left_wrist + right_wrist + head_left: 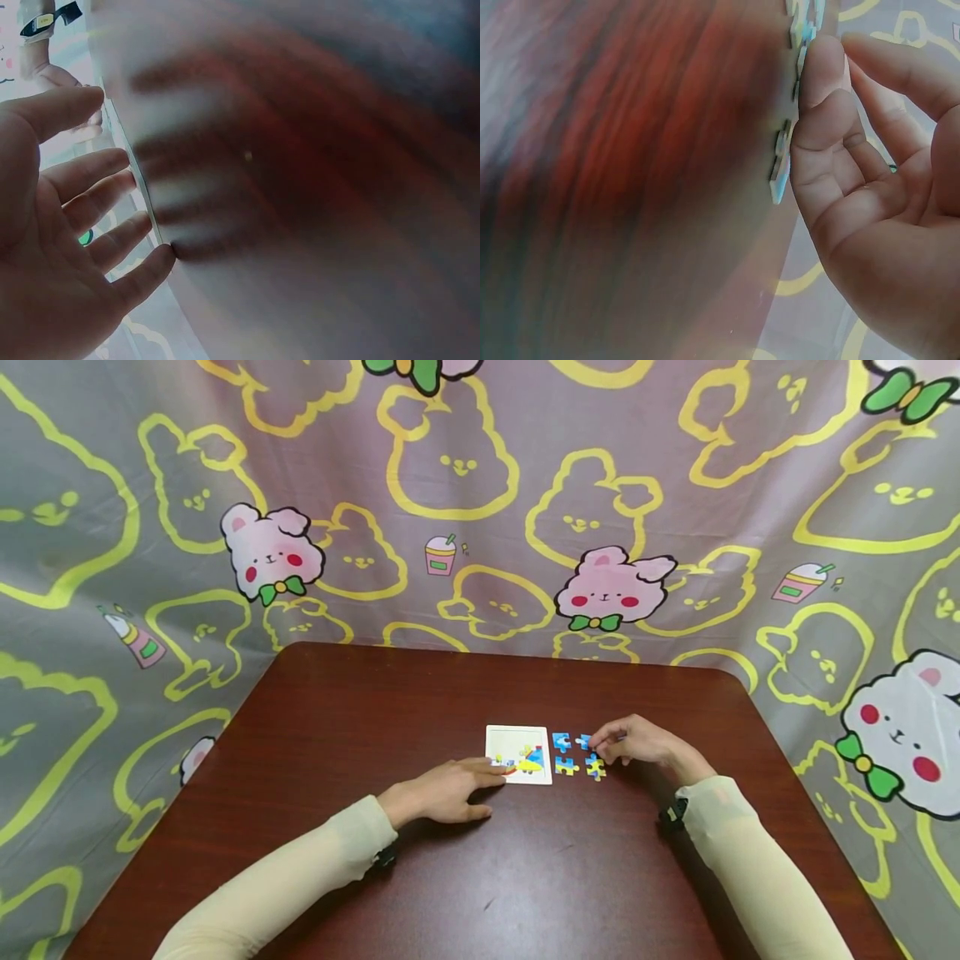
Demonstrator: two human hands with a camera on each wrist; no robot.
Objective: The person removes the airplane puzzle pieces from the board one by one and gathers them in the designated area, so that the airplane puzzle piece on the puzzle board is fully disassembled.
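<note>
Head view: four blue-and-yellow jigsaw pieces [565, 767] lie just right of the white tray [510, 739]. Left hand [450, 789], fingers extended, overlaps its corner; right hand [637, 743] bends beside one piece, grip unclear

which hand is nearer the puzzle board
Left. The left hand reaches over the near left corner of the puzzle board; the right hand is apart, at the loose pieces right of the board.

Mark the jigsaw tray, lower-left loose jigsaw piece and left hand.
Jigsaw tray [507, 741]: head view, bare upper floor.
Lower-left loose jigsaw piece [566, 767]: head view, centre.
Left hand [448, 792]: head view, back.
</note>
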